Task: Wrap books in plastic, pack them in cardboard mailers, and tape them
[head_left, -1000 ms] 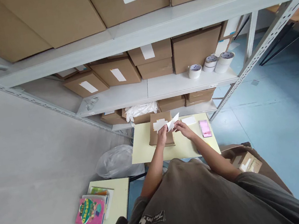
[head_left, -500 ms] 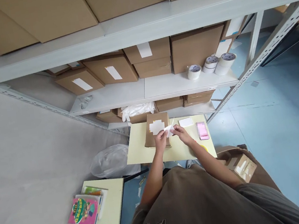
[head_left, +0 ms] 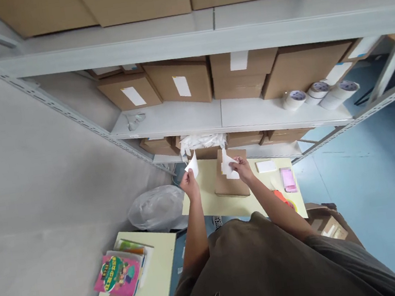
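Observation:
My left hand pinches a white paper piece above the left part of the cream table. Over a closed cardboard box, my right hand grips another white paper piece. The box stands on the table and has a white label on top, partly hidden by that paper. To the right lie a white pad, a pink packet and an orange-red item beside a yellow roll.
Metal shelves with cardboard boxes stand ahead; white tape rolls sit on the middle shelf. A clear plastic bag and a side table with books are at left. An open carton is at lower right.
My hands were together over the box and are now apart, each with white paper. My left hand has moved left of the box. The camera view has turned left.

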Demonstrator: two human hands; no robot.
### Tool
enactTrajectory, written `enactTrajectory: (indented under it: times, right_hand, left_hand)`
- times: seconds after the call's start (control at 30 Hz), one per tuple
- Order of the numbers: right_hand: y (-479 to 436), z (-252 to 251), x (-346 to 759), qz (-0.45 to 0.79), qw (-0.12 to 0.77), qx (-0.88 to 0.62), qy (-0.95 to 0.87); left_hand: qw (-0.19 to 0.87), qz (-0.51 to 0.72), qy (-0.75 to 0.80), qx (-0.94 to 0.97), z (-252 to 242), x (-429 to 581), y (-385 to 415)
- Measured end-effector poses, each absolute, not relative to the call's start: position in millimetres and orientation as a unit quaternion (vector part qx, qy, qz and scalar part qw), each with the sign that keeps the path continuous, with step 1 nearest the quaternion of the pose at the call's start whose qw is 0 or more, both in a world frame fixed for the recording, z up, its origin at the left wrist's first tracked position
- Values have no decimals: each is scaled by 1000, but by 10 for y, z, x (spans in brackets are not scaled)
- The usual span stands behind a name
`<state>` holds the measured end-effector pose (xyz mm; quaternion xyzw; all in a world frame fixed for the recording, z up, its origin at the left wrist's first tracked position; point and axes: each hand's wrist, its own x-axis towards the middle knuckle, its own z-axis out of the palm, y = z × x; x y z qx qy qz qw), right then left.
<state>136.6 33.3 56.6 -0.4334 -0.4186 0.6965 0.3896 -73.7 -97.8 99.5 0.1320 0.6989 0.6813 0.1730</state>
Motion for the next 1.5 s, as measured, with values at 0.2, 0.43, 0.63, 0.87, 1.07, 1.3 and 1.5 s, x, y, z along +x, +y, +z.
enactTrajectory:
  times: [0.2, 0.43, 0.63, 0.87, 1.07, 1.3, 1.5]
  right_hand:
    - [604, 391, -76, 739, 327, -435, -397]
    - [1127, 298, -1488, 705, 320, -464, -431]
    - [1141, 278, -1727, 662, 361, -514, -408]
    - [-131, 157, -515, 703, 352, -478, -393]
    - [-809, 357, 450, 730, 346, -480, -342]
    - [-858, 319, 1001, 621, 452, -579, -273]
    - [-864, 189, 1376, 625, 434, -597, -255]
  left_hand:
    - [195, 655, 713, 156, 868, -1173, -1288]
    - [225, 618, 729, 191, 810, -1675, -1497]
    - [195, 594, 740, 248, 728, -1912, -1574]
    - [179, 564, 721, 360, 494, -1864, -1396]
    - [180, 464, 657, 566, 288, -1190, -1071]
    - [248, 385, 588, 667, 181, -517, -1004]
    - [441, 369, 671, 468, 24, -284, -895]
